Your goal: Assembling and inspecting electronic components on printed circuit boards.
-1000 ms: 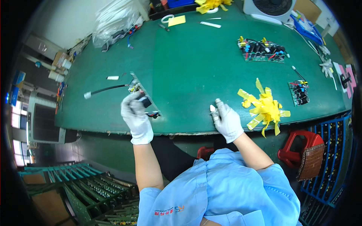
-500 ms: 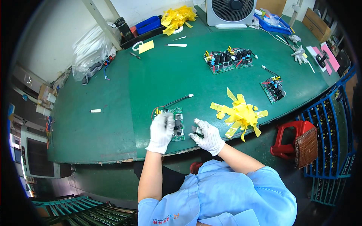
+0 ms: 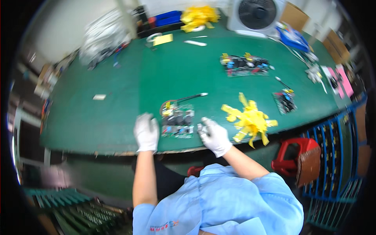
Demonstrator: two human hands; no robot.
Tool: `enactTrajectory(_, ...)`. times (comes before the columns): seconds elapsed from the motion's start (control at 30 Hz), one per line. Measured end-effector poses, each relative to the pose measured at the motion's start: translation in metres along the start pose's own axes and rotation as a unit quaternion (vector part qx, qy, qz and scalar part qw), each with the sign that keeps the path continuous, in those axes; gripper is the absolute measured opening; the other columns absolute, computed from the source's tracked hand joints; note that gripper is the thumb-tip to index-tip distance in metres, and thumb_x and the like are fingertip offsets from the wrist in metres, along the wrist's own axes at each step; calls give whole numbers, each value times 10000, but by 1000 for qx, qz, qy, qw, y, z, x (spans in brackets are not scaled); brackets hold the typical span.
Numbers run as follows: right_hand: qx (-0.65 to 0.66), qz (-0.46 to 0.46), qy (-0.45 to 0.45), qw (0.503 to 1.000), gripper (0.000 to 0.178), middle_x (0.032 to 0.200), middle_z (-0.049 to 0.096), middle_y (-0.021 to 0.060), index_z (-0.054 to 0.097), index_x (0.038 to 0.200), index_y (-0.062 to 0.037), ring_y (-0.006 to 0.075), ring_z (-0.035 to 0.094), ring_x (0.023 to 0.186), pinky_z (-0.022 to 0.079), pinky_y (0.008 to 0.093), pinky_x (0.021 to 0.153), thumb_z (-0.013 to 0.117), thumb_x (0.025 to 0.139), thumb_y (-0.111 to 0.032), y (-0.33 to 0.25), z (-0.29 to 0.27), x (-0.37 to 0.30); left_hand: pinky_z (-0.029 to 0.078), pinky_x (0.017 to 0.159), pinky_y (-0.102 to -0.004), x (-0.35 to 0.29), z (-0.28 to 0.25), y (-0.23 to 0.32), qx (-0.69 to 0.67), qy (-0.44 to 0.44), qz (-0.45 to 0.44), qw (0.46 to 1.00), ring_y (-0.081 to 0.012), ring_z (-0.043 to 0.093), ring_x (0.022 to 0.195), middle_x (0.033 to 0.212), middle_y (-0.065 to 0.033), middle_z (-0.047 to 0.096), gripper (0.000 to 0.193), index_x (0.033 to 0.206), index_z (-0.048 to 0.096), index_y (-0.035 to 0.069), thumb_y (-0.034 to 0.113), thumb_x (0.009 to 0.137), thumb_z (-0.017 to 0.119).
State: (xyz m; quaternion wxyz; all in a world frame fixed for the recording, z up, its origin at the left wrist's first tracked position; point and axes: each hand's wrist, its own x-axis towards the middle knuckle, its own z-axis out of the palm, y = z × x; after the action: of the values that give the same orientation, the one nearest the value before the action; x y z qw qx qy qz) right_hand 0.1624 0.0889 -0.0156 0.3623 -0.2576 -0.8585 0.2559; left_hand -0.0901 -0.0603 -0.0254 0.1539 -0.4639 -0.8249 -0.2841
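Note:
A green circuit board (image 3: 178,120) with black, yellow and blue components lies flat near the table's front edge. A black cable with a white connector (image 3: 191,96) runs from its top toward the upper right. Just left of the board is my left hand (image 3: 147,132), in a white glove, fingers stretched forward and apart from the board. Beside the board's right edge my gloved right hand (image 3: 214,136) has its fingers bent together. A small greyish thing shows at its fingertips, too blurred to name.
A heap of yellow tape strips (image 3: 252,122) lies right of my right hand. More boards (image 3: 244,65) and a single board (image 3: 285,102) sit farther right. A fan (image 3: 256,15) stands at the back; a red stool (image 3: 290,156) is beyond the table's right front edge.
My left hand has moved off the board to its left, uncovering the components. My right hand stays at the right side. The view has shifted slightly and is blurred.

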Motion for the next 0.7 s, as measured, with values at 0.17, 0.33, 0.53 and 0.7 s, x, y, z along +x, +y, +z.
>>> enactTrajectory(0.17,84,169,-120,975,490,1101,684,163,540,1336,-37,279,681,964,542,383,839,630,862,-119,-11,6,-14,478,844,-494,-5,-33,22,-36,-123,-127,984,-371,608,971,1013,-185,645,275,932,685,53,281,780,696)
enactTrajectory(0.33,178,99,-1,979,394,1258,599,215,492,1336,67,272,617,1079,493,372,952,551,958,-28,-5,6,0,360,1083,-545,-18,8,34,-13,-29,-89,996,-357,535,1197,1183,-205,611,330,1014,685,36,227,757,602)
enactTrajectory(0.53,59,57,-169,982,569,1242,552,206,529,1284,4,350,513,1130,405,446,979,668,880,-371,-12,17,32,223,1181,-538,-30,45,8,-20,-6,-147,989,-355,429,1345,1322,-156,561,360,1096,656,46,273,824,590)
enactTrajectory(0.7,48,6,-271,961,603,1262,545,230,521,1305,-3,369,515,1145,422,468,980,671,873,-396,-40,33,50,209,1185,-540,-25,55,8,-31,22,-160,986,-347,429,1345,1295,-164,576,307,1039,678,56,259,830,584)
